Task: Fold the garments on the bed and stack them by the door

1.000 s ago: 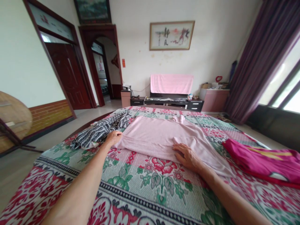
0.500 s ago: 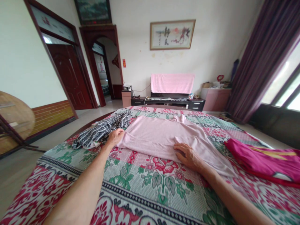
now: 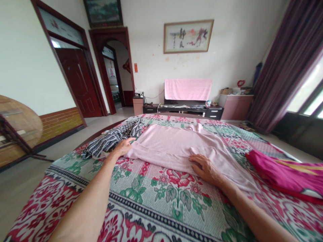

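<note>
A pale pink garment (image 3: 174, 144) lies spread flat on a bed covered by a floral red, green and white bedspread (image 3: 161, 195). My left hand (image 3: 123, 147) rests at the garment's left corner, fingers stretched toward the fabric edge. My right hand (image 3: 205, 168) lies flat on the garment's near hem, fingers spread and pressing the cloth down. A black-and-white striped garment (image 3: 113, 138) is bunched just left of my left hand.
A magenta garment (image 3: 285, 174) lies at the bed's right side. Beyond the bed stand a low dark cabinet (image 3: 181, 109) draped with a pink towel (image 3: 188, 89) and a pink chest (image 3: 236, 106). A folded round wooden table (image 3: 17, 124) leans at left.
My left hand's fingers have uncurled and now stretch out along the garment's left corner. My right hand stays pressed on the hem. The view has shifted slightly.
</note>
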The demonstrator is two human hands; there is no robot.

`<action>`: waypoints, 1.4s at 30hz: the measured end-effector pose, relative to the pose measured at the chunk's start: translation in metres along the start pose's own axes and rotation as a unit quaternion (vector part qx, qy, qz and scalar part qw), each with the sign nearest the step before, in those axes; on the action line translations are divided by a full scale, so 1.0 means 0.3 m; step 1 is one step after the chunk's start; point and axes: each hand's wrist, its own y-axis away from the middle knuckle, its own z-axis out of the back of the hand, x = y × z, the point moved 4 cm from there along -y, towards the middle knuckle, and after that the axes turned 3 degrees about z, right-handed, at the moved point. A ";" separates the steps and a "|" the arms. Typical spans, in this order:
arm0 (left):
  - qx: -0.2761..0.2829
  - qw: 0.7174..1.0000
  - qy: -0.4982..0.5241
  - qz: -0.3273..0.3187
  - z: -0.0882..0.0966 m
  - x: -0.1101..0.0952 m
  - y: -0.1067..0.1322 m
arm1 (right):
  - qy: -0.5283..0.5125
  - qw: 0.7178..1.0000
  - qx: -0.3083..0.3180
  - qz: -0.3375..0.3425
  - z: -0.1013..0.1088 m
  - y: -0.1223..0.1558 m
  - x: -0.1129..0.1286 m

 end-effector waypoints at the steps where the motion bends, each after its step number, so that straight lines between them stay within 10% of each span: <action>1: -0.010 1.000 -0.016 -0.002 -0.001 -0.003 0.001 | 0.002 1.000 0.000 -0.001 -0.002 0.001 -0.003; 20: -0.015 0.991 -0.130 -0.018 -0.022 0.021 0.009 | -0.005 1.000 0.006 -0.006 -0.007 0.003 -0.013; 27: -0.070 0.973 -0.219 -0.021 0.007 -0.077 0.021 | -0.003 1.000 0.001 -0.005 -0.003 -0.001 -0.010; 31: -0.069 0.974 -0.198 -0.087 -0.064 -0.157 0.034 | -0.004 1.000 0.001 -0.001 -0.011 0.002 -0.021; 42: 0.016 0.980 -0.196 0.024 -0.179 -0.120 0.048 | 0.002 1.000 0.006 -0.024 -0.017 0.017 -0.044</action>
